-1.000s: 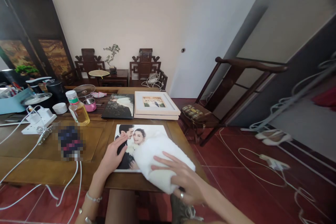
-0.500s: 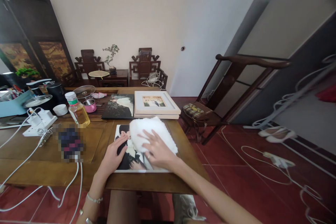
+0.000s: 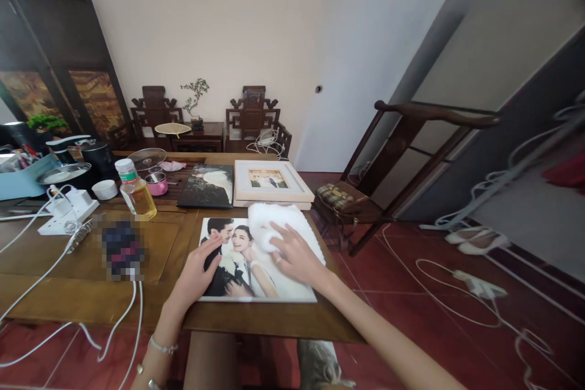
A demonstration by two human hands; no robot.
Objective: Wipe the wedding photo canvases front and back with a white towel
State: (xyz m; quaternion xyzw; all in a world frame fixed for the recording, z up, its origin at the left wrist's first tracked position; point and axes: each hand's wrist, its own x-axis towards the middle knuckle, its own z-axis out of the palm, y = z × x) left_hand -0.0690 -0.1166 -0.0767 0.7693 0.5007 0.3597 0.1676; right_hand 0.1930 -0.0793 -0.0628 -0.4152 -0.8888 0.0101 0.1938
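Observation:
A photo panel (image 3: 262, 274) showing a couple lies flat on the wooden table in front of me. My left hand (image 3: 202, 268) rests open on its left side, fingers stretched over the dark suit. With my right hand (image 3: 295, 253) I hold a fluffy white cloth (image 3: 260, 219) against the upper right of the panel. The cloth bunches up by my fingertips and hides that corner of the picture.
Behind the panel lie a dark photo panel (image 3: 205, 186) and a white picture frame (image 3: 297, 183) stacked on another. To the left stand an oil bottle (image 3: 137, 195), a pink cup (image 3: 156, 184) and a power strip (image 3: 68, 213) with cables. A wooden chair (image 3: 365, 198) stands right of the table.
My right hand has moved the white cloth to the right across the panel, uncovering the second face and the white dress. My left hand has stayed in place.

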